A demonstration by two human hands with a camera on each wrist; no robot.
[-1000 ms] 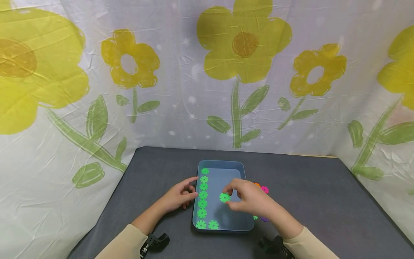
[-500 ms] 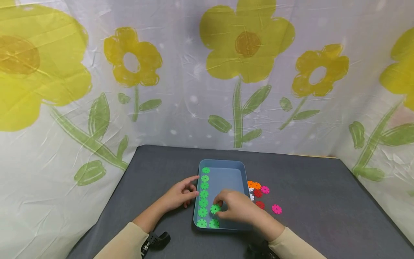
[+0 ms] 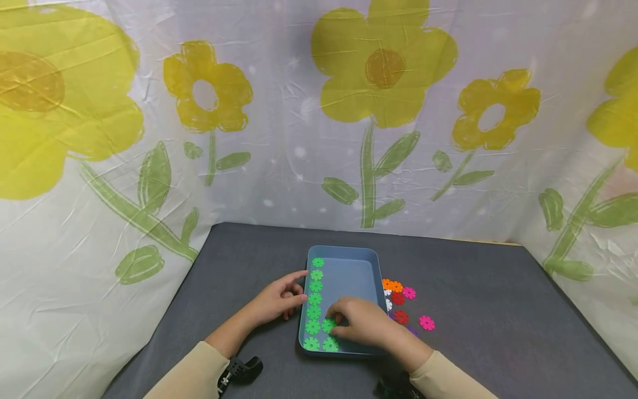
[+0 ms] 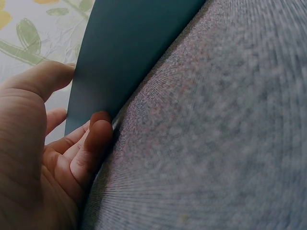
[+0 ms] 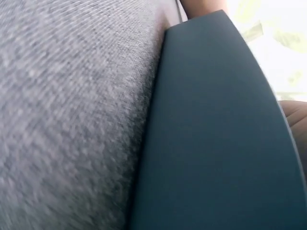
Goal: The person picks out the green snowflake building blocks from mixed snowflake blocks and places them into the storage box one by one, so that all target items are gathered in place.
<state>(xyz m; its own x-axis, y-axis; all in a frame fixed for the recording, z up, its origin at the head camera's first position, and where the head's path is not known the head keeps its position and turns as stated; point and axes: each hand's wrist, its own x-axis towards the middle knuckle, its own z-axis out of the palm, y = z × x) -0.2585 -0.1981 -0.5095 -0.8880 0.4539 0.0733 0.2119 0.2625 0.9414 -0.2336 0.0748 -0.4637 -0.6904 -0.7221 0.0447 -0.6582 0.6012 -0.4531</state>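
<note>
A blue rectangular tray (image 3: pixel 351 277) lies on the dark table. Flat green flower-shaped discs (image 3: pixel 315 298) form a column along its left side, and one more green disc (image 3: pixel 330 344) sits at the near end of a second column. My right hand (image 3: pixel 364 322) reaches over the tray and pinches a green flower-shaped disc (image 3: pixel 327 325) just behind that one, low at the tray floor. The left hand (image 3: pixel 279 299) touches the tray's left side with thumb and index finger, other fingers loosely bent. In the right wrist view the tray wall (image 5: pixel 211 120) hides most of the right hand (image 5: pixel 295 127).
Right of the tray lie loose flower-shaped discs: orange (image 3: pixel 396 286), pink (image 3: pixel 426 323), red (image 3: pixel 401 317), white and purple, some partly hidden by the tray rim or right arm. A flower-printed curtain (image 3: pixel 279 138) stands behind and beside the table (image 3: pixel 478 310).
My right hand has moved left and toward me with the green disc, lowering it into the second column. The left hand has stayed at the tray's side.
</note>
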